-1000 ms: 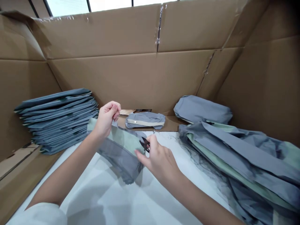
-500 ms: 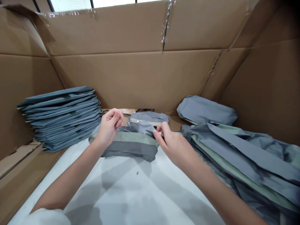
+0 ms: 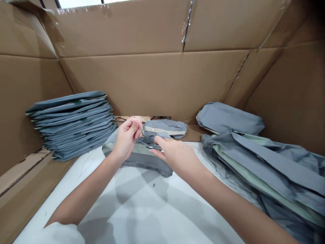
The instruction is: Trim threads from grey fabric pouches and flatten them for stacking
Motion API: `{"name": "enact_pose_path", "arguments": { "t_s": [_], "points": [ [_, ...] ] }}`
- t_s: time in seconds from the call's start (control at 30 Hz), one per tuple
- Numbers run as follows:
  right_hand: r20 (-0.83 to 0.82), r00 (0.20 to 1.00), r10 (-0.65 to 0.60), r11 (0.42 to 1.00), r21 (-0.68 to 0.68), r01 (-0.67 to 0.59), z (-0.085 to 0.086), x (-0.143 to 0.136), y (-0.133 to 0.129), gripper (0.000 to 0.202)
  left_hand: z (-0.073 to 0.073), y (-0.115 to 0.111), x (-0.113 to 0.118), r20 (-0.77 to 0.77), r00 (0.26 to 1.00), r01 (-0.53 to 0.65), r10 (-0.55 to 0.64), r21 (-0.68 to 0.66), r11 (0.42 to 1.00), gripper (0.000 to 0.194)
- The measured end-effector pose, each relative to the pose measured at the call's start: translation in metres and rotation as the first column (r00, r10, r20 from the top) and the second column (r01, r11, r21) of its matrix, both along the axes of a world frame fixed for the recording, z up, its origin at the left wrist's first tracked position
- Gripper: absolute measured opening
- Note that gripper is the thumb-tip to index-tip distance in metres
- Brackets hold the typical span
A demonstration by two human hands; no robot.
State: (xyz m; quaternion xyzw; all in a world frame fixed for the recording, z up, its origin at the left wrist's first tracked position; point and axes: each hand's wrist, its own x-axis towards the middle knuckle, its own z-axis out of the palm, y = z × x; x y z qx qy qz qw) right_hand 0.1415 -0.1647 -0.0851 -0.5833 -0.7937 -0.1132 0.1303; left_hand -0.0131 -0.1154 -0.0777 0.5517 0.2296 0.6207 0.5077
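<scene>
Tall brown cardboard walls [image 3: 149, 81] fold around a white work surface [image 3: 193, 217], a boxlike enclosure with fabric goods in it: a stack of folded blue-grey fabric [image 3: 76, 125] at the left of the frame, a heap of grey and pale green fabric [image 3: 266, 169] at the right, a plump grey pouch [image 3: 228, 118] above that heap, and a smaller zippered pouch [image 3: 166, 128] near the centre (what either pouch holds is hidden). Just in front of the zippered pouch, mid-frame, lies a grey-and-green fabric piece [image 3: 149, 162], its long axis running left to right and sloping slightly down towards the right. The left hand [image 3: 127, 139] is over its left part, fingers curled, thumb pressed to forefinger; whether a thread is pinched there I cannot tell. The right hand [image 3: 179, 156] grips small snips [image 3: 154, 148] between thumb and curled fingers, blades pointing left. A tiny dark scrap [image 3: 153, 185] lies lower down, on the white work surface
</scene>
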Motion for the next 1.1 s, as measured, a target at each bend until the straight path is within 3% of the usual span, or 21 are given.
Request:
{"name": "enact_pose_path", "arguments": {
  "t_s": [0.2, 0.53, 0.8, 1.1],
  "points": [
    [-0.027, 1.000, -0.013, 1.000, -0.001, 0.013, -0.002, -0.001, 0.003, 0.033, 0.000, -0.002, 0.000, 0.004, 1.000, 0.000, 0.000, -0.005, 1.000, 0.033],
    [0.010, 0.995, -0.095, 0.982, -0.163, 0.096, 0.009, -0.003, 0.003, 0.036, -0.002, -0.001, 0.000, 0.019, 1.000, 0.022, -0.021, -0.019, 1.000, 0.030],
    [-0.061, 0.994, -0.090, 0.983, -0.164, 0.079, 0.004, 0.006, 0.006, 0.035, -0.001, -0.004, 0.002, 0.003, 0.999, 0.044, -0.044, -0.033, 0.999, 0.030],
    [-0.096, 0.993, -0.074, 0.988, -0.141, 0.060, 0.017, -0.003, -0.002, 0.034, 0.002, -0.004, 0.008, -0.009, 0.997, 0.073, -0.073, -0.034, 0.997, 0.032]
  ]
}}
